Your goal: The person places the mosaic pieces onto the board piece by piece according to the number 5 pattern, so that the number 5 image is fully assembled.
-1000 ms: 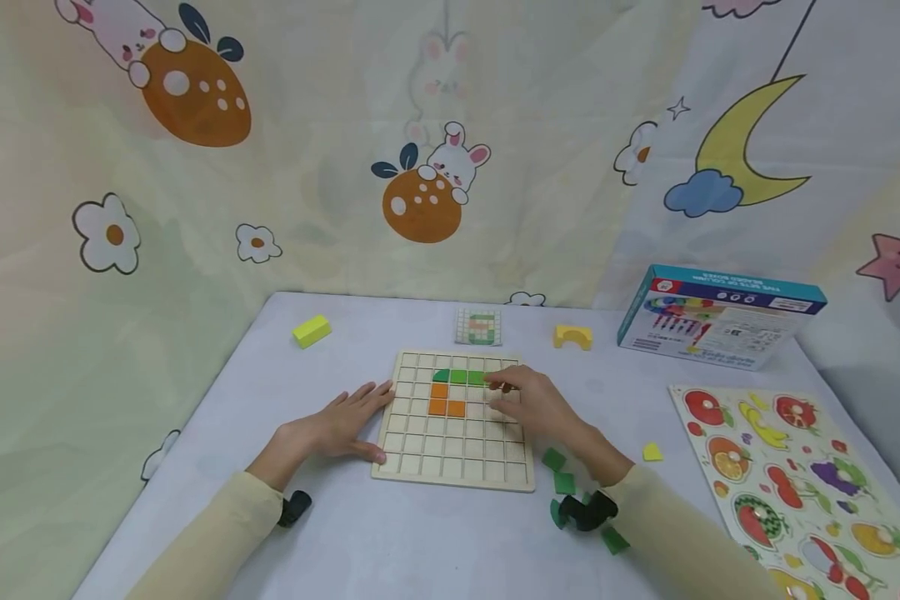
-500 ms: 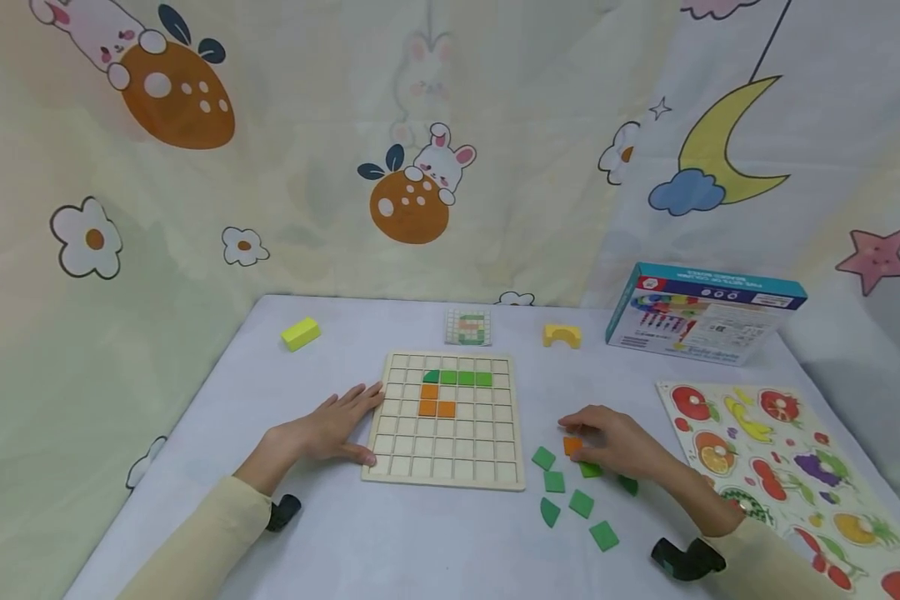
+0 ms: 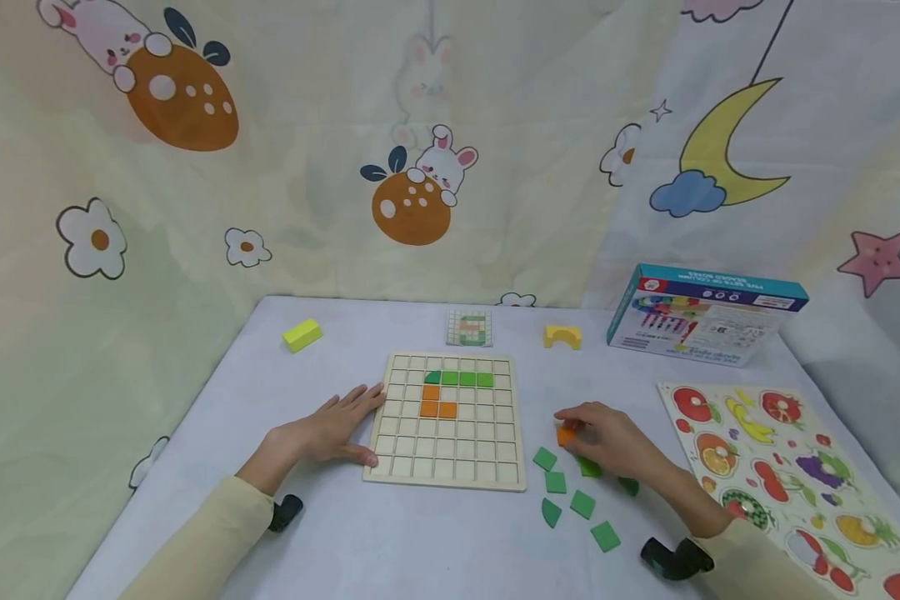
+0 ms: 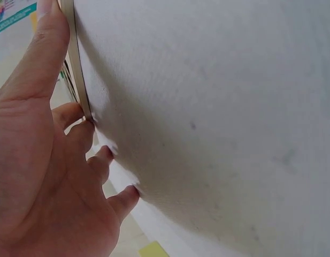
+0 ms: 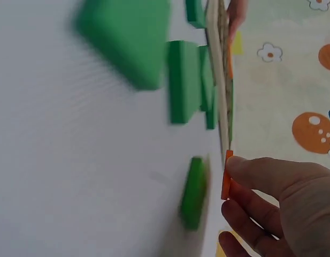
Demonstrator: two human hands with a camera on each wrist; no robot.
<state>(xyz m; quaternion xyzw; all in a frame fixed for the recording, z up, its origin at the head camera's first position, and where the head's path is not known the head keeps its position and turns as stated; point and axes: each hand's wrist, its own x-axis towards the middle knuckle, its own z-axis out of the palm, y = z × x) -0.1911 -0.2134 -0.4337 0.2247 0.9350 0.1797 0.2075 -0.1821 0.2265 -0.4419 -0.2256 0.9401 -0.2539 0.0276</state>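
A wooden grid board (image 3: pixel 487 450) lies mid-table. On it sit a green quarter-round tile, a row of 3 green square tiles (image 3: pixel 467 379) and, below, 3 orange square tiles (image 3: pixel 430 408). My left hand (image 3: pixel 330 429) rests with spread, straight fingers against the board's left edge; the left wrist view shows its thumb along the rim. To the right of the board, my right hand (image 3: pixel 615 437) pinches an orange square tile (image 5: pixel 227 174) between thumb and fingers, clear of the table in the right wrist view. Several loose green tiles (image 3: pixel 582 503) lie under and in front of that hand.
Behind the board lies a small pattern card (image 3: pixel 469 328), with a yellow arch block (image 3: pixel 562 336) to its right. A yellow-green block (image 3: pixel 302 335) is at back left. A box (image 3: pixel 708 317) stands at back right; a fruit picture board (image 3: pixel 783 467) lies at right.
My right hand has left the board, where one more green square tile now sits in the row, and moved right to the loose tiles. It has lifted an orange tile. My left hand stays put.
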